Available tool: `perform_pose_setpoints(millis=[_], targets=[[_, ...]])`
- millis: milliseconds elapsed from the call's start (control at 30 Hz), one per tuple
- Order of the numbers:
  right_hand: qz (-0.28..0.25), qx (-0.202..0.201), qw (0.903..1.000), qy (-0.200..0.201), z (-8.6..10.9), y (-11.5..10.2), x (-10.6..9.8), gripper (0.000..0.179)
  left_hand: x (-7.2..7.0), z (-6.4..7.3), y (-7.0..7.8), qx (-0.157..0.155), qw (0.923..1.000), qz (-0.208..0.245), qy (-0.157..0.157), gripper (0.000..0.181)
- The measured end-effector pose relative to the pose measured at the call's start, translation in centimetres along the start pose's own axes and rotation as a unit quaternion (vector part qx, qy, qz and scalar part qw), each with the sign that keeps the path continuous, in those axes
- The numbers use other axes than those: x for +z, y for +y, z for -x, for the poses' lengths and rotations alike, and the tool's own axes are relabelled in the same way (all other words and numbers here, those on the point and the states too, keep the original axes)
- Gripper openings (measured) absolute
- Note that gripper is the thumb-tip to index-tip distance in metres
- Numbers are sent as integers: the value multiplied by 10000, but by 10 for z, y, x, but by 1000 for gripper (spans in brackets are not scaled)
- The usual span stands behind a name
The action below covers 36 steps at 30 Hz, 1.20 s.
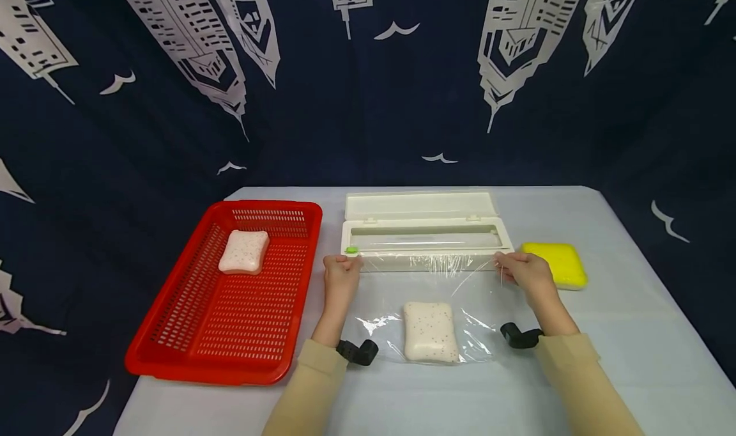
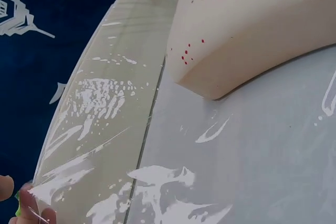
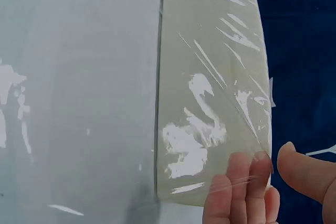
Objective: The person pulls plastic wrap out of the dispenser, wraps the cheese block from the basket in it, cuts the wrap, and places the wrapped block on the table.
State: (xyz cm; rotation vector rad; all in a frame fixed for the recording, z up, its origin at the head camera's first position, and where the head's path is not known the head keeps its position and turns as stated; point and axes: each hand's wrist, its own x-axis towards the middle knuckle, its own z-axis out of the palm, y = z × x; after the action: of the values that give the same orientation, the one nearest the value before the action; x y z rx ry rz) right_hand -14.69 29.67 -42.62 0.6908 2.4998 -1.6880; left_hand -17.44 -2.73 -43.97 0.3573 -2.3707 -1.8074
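Clear cling film point(image 1: 443, 286) runs from the front of a white wrap dispenser point(image 1: 425, 225) toward the near side of the table. A cream, rounded block with red specks point(image 1: 430, 332) sits within the film's area. At the dispenser's left front corner is my left hand point(image 1: 340, 279); its fingertips touch the film, thumb apart from the finger in the left wrist view. My right hand point(image 1: 529, 275) is at the right front corner. In the right wrist view its fingers point(image 3: 239, 182) show through the film, near its edge, with the thumb standing off.
On the left stands a red plastic basket point(image 1: 305, 282) containing another speckled block point(image 1: 244, 252). A yellow block point(image 1: 556, 265) lies right of the dispenser, beside my right hand. The dispenser's lid point(image 1: 420, 206) is raised, and a green slider point(image 1: 351, 250) sits at its left end.
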Motion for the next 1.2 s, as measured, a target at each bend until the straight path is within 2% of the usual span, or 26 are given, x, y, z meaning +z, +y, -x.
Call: perform_pose_setpoints(millis=[133, 267, 467, 567, 667, 800, 867, 967, 1067, 1200], targets=[[-270, 107, 9994, -191, -1, -4, -2, 47, 0, -2, 2, -33, 9999, -85, -45, 30], [-281, 220, 9985, -414, -2, -7, -7, 44, -2, -4, 5, 27, 9992, -380, -145, 27], [152, 368, 9965, -729, -6, -13, -16, 41, -5, -7, 10, 21, 9948, -984, -247, 28], [646, 262, 9952, -691, -6, -17, -16, 38, -5, -8, 12, 113, 9928, -1172, -236, 26], [1159, 88, 9920, -500, -5, -20, -14, 38, -4, -7, 14, 469, 9901, -1320, -65, 20], [1636, -168, 9862, -208, 0, -21, -10, 55, -1, -8, 11, 1132, 9815, -1505, 357, 16], [1812, -426, 9825, 92, 2, -19, -7, 59, 0, -8, 9, 1342, 9780, -1515, 511, 15], [1893, -1064, 9733, 746, 3, -16, 1, 49, 0, -7, 7, 1445, 9771, -1460, 563, 14], [1860, -1694, 9582, 1364, 3, -13, 9, 36, -1, -7, 7, 1526, 9766, -1410, 552, 14], [1868, -2016, 9476, 1628, 3, -13, 15, 29, -2, -8, 7, 1643, 9732, -1514, 536, 13]])
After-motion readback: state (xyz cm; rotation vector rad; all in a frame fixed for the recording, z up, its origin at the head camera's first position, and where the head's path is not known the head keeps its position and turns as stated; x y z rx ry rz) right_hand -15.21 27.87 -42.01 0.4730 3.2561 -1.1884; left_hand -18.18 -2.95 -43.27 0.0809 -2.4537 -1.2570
